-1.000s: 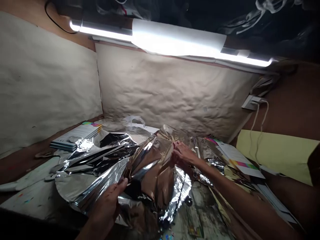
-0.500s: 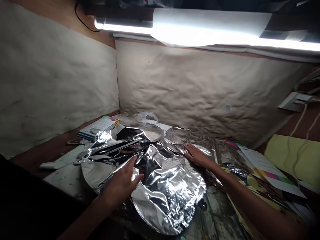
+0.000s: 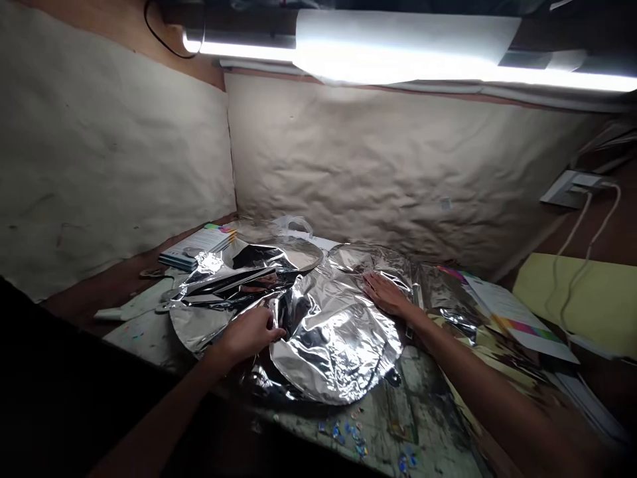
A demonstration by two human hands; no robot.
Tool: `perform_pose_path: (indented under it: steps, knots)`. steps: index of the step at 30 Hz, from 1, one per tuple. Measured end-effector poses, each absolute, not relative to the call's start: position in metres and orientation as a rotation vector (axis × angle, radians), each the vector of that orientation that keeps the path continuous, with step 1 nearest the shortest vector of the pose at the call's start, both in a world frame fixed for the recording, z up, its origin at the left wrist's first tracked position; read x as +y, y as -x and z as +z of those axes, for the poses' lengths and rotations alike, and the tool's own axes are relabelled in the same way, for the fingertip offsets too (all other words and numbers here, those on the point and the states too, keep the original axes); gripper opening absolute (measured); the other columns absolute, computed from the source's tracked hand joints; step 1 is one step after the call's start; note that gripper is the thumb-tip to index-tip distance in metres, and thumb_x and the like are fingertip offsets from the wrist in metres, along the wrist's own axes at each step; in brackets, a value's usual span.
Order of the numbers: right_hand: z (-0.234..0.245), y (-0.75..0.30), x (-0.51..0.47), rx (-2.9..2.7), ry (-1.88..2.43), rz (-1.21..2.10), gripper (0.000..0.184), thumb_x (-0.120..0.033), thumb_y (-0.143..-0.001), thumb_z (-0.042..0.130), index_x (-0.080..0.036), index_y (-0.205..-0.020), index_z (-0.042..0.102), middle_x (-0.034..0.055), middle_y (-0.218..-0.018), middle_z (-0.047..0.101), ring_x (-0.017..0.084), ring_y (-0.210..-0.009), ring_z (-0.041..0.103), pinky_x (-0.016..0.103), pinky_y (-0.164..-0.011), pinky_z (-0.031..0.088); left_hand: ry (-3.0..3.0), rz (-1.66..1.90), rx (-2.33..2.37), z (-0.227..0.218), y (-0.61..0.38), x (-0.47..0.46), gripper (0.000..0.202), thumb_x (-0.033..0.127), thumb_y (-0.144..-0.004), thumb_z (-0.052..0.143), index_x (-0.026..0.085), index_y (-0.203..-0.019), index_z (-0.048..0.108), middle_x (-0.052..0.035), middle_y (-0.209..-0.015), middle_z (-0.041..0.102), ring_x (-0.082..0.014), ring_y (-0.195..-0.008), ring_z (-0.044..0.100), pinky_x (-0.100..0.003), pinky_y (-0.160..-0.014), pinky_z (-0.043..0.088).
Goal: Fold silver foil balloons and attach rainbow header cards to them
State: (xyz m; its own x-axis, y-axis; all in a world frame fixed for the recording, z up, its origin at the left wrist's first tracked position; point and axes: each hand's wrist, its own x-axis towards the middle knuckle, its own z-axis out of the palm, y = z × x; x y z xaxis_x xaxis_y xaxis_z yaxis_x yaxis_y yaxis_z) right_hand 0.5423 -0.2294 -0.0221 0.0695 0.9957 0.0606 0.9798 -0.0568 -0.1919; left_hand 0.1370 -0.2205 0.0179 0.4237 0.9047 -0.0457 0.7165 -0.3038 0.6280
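A large flat silver foil balloon [image 3: 338, 345], crinkled and rounded at its near edge, lies across the worktop. My left hand [image 3: 251, 332] is at its left-middle part, fingers curled in toward the thumb on a fold of the foil; the fingertips are partly hidden. Further right, my right hand [image 3: 385, 294] rests palm down on the foil with its fingers stretched out. More shiny silver foil [image 3: 233, 285] spreads to the left and behind, loosely folded. A small dark tab [image 3: 393, 377] sticks out at the near right edge.
Stacked printed cards [image 3: 196, 245] stand at the back left, and printed sheets [image 3: 517, 315] lie at the right. Colourful scraps [image 3: 348, 435] dot the stained worktop [image 3: 428, 398]. A lit tube lamp [image 3: 398, 63] hangs above; cables run from a wall socket [image 3: 572, 189].
The near edge of the foil has moved back, uncovering colourful scraps. My left hand has gone from spread fingers to curled ones on the foil; my right hand lies flatter.
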Motion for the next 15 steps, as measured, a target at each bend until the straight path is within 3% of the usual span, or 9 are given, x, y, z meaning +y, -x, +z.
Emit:
perform_pose_path:
  steps: [4,6,8,10,12,14,15]
  knots:
    - [0.007,-0.505,-0.247,-1.866,2.088,0.025,0.062,-0.046,-0.099,0.031,-0.009,-0.148,0.038,0.0175,-0.158,0.027,0.034,-0.148,0.019,0.054,-0.119,0.017,-1.876,0.428,1.082,0.032,-0.141,-0.214,0.033,0.046,-0.072,0.073,0.017,-0.061,0.06,0.0015,-0.056,0.054,-0.0131,-0.053,0.049,-0.023,-0.052,0.031]
    - [0.028,-0.47,-0.271,-1.862,1.939,0.068,0.059,-0.047,-0.101,0.025,-0.014,-0.148,0.04,0.0141,-0.156,0.034,0.029,-0.146,0.027,0.05,-0.118,0.023,-1.59,0.414,0.933,0.043,-0.147,-0.213,0.034,0.048,-0.072,0.075,0.016,-0.076,0.063,0.0037,-0.058,0.053,-0.009,-0.047,0.045,-0.02,-0.047,0.031]
    - [0.046,-0.428,-0.303,-1.9,1.694,0.275,0.062,-0.054,-0.101,0.026,-0.021,-0.152,0.032,0.0098,-0.156,0.036,0.028,-0.143,0.034,0.05,-0.116,0.03,-1.303,0.468,0.832,0.052,-0.158,-0.213,0.037,0.044,-0.07,0.08,0.015,-0.087,0.062,0.003,-0.064,0.058,-0.0063,-0.045,0.046,-0.018,-0.045,0.035]
    - [0.053,-0.386,-0.334,-1.929,1.468,0.46,0.079,-0.062,-0.094,0.041,-0.025,-0.158,0.013,0.0091,-0.16,0.028,0.031,-0.144,0.033,0.051,-0.115,0.031,-1.097,0.604,0.769,0.06,-0.172,-0.214,0.035,0.035,-0.07,0.083,0.014,-0.085,0.06,0.001,-0.069,0.061,-0.0056,-0.048,0.051,-0.017,-0.048,0.041]
    - [0.05,-0.355,-0.354,-1.965,1.431,0.393,0.112,-0.064,-0.078,0.066,-0.02,-0.158,0.003,0.014,-0.16,0.024,0.037,-0.144,0.03,0.052,-0.114,0.032,-0.985,0.719,0.733,0.068,-0.187,-0.217,0.03,0.029,-0.073,0.081,0.015,-0.082,0.057,0.0016,-0.07,0.06,-0.0051,-0.051,0.055,-0.015,-0.052,0.045]
    - [0.044,-0.345,-0.354,-1.894,1.5,0.239,0.109,-0.051,-0.075,0.074,-0.016,-0.158,0.012,0.0198,-0.149,0.043,0.041,-0.133,0.045,0.053,-0.105,0.04,-0.947,0.779,0.7,0.075,-0.2,-0.22,0.025,0.03,-0.08,0.075,0.016,-0.085,0.055,0.003,-0.07,0.059,-0.004,-0.052,0.055,-0.014,-0.054,0.046]
    - [0.046,-0.35,-0.348,-1.842,1.539,0.181,0.092,-0.043,-0.079,0.072,-0.017,-0.155,0.027,0.0194,-0.135,0.058,0.039,-0.12,0.056,0.051,-0.097,0.047,-0.951,0.794,0.683,0.077,-0.205,-0.223,0.023,0.034,-0.084,0.07,0.017,-0.089,0.055,0.0024,-0.073,0.06,-0.0049,-0.054,0.057,-0.015,-0.055,0.047]
